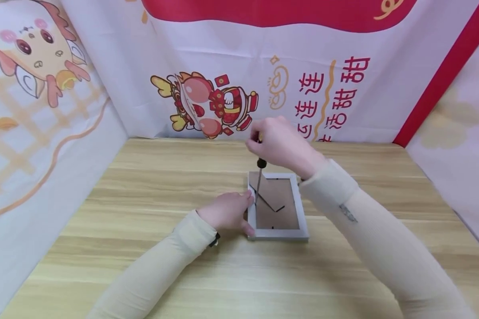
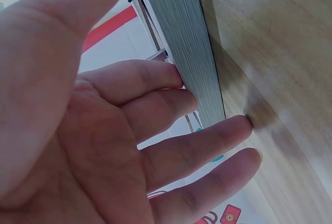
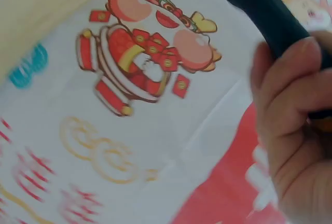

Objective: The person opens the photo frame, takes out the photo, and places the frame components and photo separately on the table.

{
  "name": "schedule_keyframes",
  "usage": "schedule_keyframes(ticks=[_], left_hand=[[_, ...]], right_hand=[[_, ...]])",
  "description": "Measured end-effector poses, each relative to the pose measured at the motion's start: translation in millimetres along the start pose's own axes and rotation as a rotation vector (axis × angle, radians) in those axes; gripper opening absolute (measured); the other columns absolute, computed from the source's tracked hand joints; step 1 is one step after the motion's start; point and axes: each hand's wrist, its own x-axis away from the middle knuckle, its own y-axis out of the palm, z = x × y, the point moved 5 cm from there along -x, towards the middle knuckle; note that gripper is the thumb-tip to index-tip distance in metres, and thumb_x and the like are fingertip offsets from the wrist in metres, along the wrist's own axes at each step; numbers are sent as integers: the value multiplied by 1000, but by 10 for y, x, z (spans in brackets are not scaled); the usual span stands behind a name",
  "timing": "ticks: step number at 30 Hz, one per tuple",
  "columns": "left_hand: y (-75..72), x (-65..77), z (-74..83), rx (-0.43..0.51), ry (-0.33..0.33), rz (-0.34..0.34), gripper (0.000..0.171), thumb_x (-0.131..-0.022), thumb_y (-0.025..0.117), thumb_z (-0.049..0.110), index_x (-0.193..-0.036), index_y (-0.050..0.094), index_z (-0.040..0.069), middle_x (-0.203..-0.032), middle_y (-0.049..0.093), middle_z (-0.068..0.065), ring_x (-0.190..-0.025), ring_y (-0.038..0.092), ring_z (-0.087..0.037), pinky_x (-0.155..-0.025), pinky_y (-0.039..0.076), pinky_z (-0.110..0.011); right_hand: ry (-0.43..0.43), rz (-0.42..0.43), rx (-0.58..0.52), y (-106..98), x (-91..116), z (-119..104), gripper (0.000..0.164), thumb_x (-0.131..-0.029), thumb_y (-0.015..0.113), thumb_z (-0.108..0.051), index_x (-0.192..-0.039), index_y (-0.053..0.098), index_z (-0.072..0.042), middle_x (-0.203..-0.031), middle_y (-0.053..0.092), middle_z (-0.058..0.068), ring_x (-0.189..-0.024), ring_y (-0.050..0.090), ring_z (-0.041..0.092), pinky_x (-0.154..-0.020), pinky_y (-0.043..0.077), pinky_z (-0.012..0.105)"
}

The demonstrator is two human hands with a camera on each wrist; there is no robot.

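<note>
A picture frame (image 1: 302, 212) with a light grey border lies back up on the table, its brown backing board (image 1: 281, 195) showing. Small dark tabs sit along the board's edges, and thin dark lines cross it at an angle. My right hand (image 1: 277, 141) grips a screwdriver (image 1: 259, 177) by its dark handle (image 3: 270, 14). The shaft points down, its tip at the inner left edge of the border. At the frame's left side, my left hand (image 1: 229, 210) rests with thumb and fingers touching the border. Its fingers (image 2: 155, 76) are spread and nearly straight against the side wall.
The wood-grain table (image 1: 175, 177) extends around the frame. A white printed cloth (image 1: 223, 48) with a red band and cartoon figures hangs behind it, and another printed cloth (image 1: 36, 146) stands along the left side.
</note>
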Motion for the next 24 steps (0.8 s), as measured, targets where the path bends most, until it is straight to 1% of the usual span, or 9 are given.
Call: schedule_keyframes(ticks=[2, 5, 8, 12, 15, 18, 21, 24], left_hand=[[-5, -6, 12, 4, -6, -3, 101, -72, 82, 56, -147, 45, 1, -150, 43, -18, -121, 57, -30, -104, 44, -39], [-12, -9, 20, 16, -7, 1, 100, -70, 83, 56, -146, 46, 1, -149, 44, -18, -117, 59, -28, -102, 45, -38], [-15, -9, 28, 16, 13, 16, 98, -70, 84, 55, -143, 49, 0, -149, 44, -20, -116, 60, -28, -101, 46, -37], [-5, -14, 27, -8, 19, 17, 97, -70, 83, 56, -142, 51, 0, -150, 41, -21, -124, 55, -30, -105, 44, -37], [12, -22, 28, -16, 14, 10, 96, -69, 82, 57, -141, 53, 0, -150, 41, -21, -126, 54, -30, -105, 43, -37], [17, -35, 38, -11, 24, 23, 93, -69, 83, 57, -138, 55, 1, -149, 44, -20, -119, 59, -27, -102, 46, -37], [15, -43, 47, -16, 24, 26, 92, -69, 83, 57, -137, 56, 2, -149, 44, -20, -115, 61, -27, -99, 48, -37], [14, -53, 41, -31, 4, 16, 95, -69, 82, 58, -140, 53, 2, -149, 44, -19, -115, 60, -27, -100, 47, -37]], right_hand=[[15, 107, -114, -8, 149, 157, 19, -94, 68, -27, -82, 62, -13, -72, 61, 0, -58, 54, 16, -53, 46, 30], [52, 203, -265, 36, 378, 377, 25, -94, 69, -32, -95, 59, -10, -86, 62, 5, -67, 58, 19, -56, 51, 31], [86, 262, -383, 92, 567, 553, 30, -94, 69, -30, -106, 54, -7, -93, 60, 10, -67, 60, 22, -56, 55, 33], [104, 299, -495, 173, 706, 689, 38, -95, 69, -23, -120, 45, -7, -92, 56, 14, -60, 61, 27, -51, 55, 33], [88, 324, -525, 253, 747, 698, 48, -94, 68, -17, -129, 37, -7, -96, 57, 16, -63, 60, 28, -54, 56, 31], [48, 356, -525, 309, 756, 625, 56, -94, 67, -12, -137, 32, -9, -105, 57, 16, -75, 61, 26, -62, 58, 32], [-29, 386, -489, 333, 749, 499, 57, -94, 67, -10, -140, 33, -10, -111, 58, 17, -86, 63, 26, -71, 59, 35], [-139, 402, -437, 369, 750, 373, 55, -93, 68, -9, -137, 36, -5, -113, 59, 18, -91, 64, 26, -77, 59, 37]])
